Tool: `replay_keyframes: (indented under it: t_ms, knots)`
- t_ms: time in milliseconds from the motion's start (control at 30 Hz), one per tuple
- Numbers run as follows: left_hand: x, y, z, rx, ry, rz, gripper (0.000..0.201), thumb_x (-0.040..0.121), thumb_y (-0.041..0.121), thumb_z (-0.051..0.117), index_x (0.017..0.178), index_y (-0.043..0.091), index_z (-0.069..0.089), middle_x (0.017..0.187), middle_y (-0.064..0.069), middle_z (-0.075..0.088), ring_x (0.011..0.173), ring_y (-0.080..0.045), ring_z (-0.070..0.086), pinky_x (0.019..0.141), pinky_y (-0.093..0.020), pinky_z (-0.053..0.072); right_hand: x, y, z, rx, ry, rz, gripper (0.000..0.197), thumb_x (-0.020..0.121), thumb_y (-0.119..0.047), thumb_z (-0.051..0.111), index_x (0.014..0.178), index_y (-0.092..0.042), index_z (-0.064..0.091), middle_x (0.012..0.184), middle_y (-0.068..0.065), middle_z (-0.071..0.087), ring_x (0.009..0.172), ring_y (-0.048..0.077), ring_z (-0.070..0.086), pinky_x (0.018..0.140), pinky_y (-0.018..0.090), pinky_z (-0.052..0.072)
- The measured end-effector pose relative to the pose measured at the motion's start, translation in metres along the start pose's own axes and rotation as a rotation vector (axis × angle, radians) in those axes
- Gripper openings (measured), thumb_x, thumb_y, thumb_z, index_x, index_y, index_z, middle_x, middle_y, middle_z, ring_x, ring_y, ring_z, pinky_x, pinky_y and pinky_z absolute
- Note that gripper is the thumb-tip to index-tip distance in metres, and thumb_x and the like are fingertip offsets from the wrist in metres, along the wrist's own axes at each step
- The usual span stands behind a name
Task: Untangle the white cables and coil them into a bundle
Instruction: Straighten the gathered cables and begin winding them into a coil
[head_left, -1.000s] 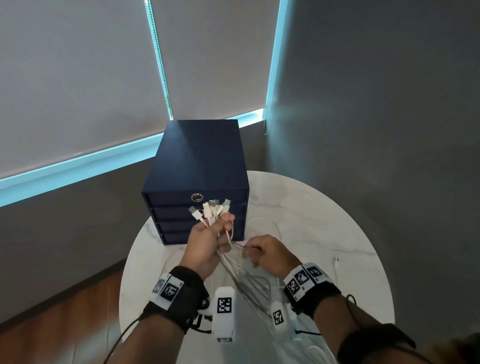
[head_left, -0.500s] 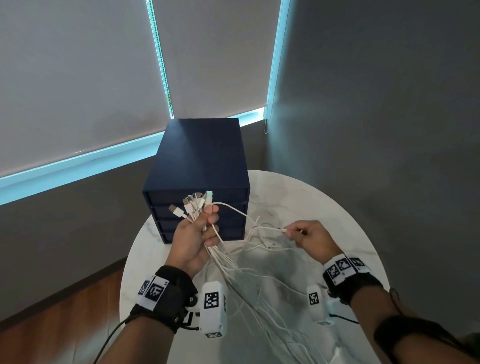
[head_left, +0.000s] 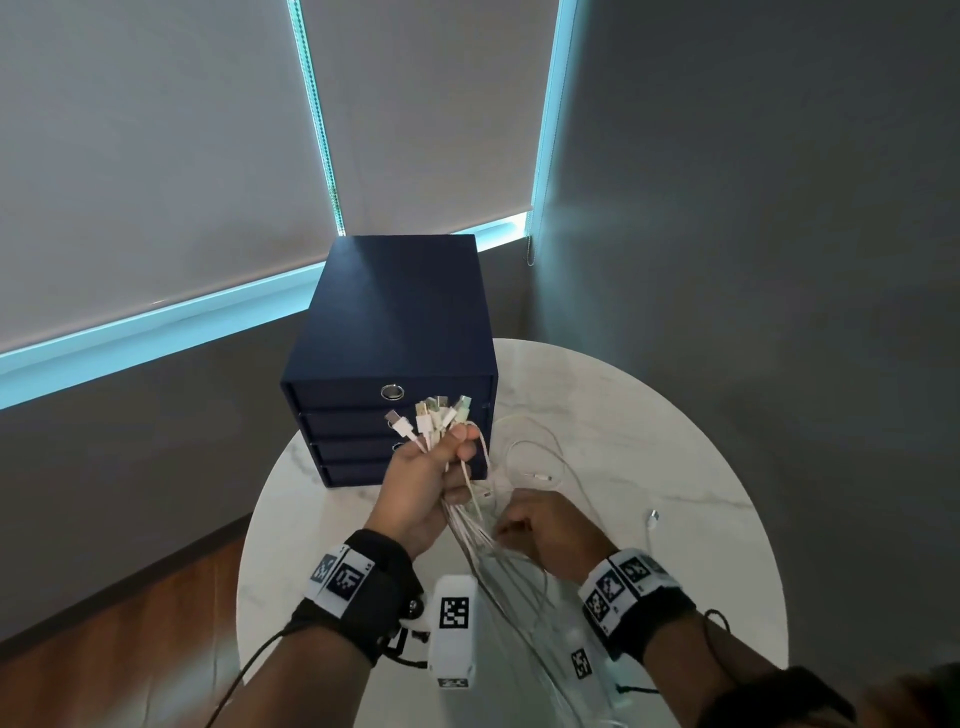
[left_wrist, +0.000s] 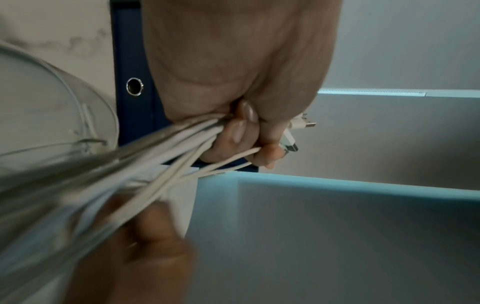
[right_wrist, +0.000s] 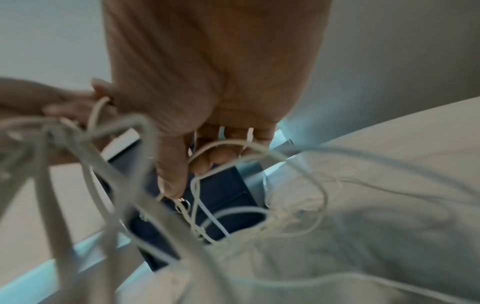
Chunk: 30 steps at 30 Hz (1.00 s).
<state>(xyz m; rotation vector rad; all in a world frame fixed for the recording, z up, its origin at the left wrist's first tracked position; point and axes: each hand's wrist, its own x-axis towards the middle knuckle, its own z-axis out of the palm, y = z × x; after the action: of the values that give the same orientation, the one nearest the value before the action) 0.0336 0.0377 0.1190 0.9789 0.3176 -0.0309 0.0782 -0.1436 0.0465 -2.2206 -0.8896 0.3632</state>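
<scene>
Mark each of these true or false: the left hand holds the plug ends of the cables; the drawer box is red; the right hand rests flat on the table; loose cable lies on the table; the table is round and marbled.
1. The left hand grips the white cables just below their plug ends. True.
2. The drawer box is red. False: it is dark blue.
3. The right hand rests flat on the table. False: it is raised among the strands, fingers curled.
4. Loose cable lies on the table. True.
5. The table is round and marbled. True.
</scene>
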Motion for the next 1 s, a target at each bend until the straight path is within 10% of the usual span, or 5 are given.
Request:
replay_keyframes:
  t_ms: [300,567,800,900,1000]
  knots:
    - [0.0,0.041,-0.024,-0.237,-0.072,0.143,0.022,0.104,0.021,0.044,0.095,0.013,0.062,0.069,0.008,0.044,0.043,-0.001,0.025,0.038,-0.015,0.022,-0.05,0.09,-0.036,-0.304,0.09,0.619,0.016,0.085,-0.023,0.057,0.07,-0.027,0.058,0.095,0.002,0.07,0.095,0.025,0.064,0.08,0.028,0.048]
    - [-0.005,0.051,-0.016,-0.25,-0.114,0.175,0.022,0.104,0.022,0.045,0.093,0.015,0.063,0.069,0.008,0.042,0.044,-0.002,0.025,0.04,-0.015,0.019,-0.058,0.106,-0.073,-0.336,0.301,0.941,0.023,0.091,-0.019,0.053,0.098,-0.008,0.072,0.109,0.015,0.07,0.106,0.035,0.063,0.086,0.034,0.05]
    - [-0.007,0.042,0.001,-0.185,-0.089,0.143,0.018,0.103,0.02,0.047,0.096,0.012,0.062,0.067,0.007,0.044,0.044,-0.002,0.025,0.039,-0.016,0.021,-0.004,0.038,-0.072,-0.119,0.629,0.243,0.041,0.092,-0.007,0.051,0.131,-0.022,0.053,0.136,-0.002,0.045,0.111,0.02,0.057,0.1,0.036,0.048]
    - [-0.01,0.037,0.007,-0.168,-0.089,0.119,0.017,0.103,0.019,0.047,0.097,0.012,0.062,0.067,0.006,0.044,0.044,-0.002,0.024,0.041,-0.017,0.019,0.019,-0.013,-0.063,-0.221,0.386,-0.065,0.049,0.099,-0.013,0.04,0.146,-0.029,0.037,0.151,-0.012,0.033,0.125,0.005,0.046,0.108,0.023,0.036]
    - [-0.011,0.038,0.007,-0.172,-0.088,0.142,0.017,0.103,0.019,0.047,0.098,0.011,0.061,0.067,0.006,0.043,0.044,-0.002,0.024,0.04,-0.016,0.019,0.039,-0.018,-0.048,-0.448,0.12,-0.002,0.042,0.097,-0.012,0.039,0.138,-0.024,0.046,0.135,-0.001,0.048,0.118,0.021,0.051,0.101,0.034,0.043]
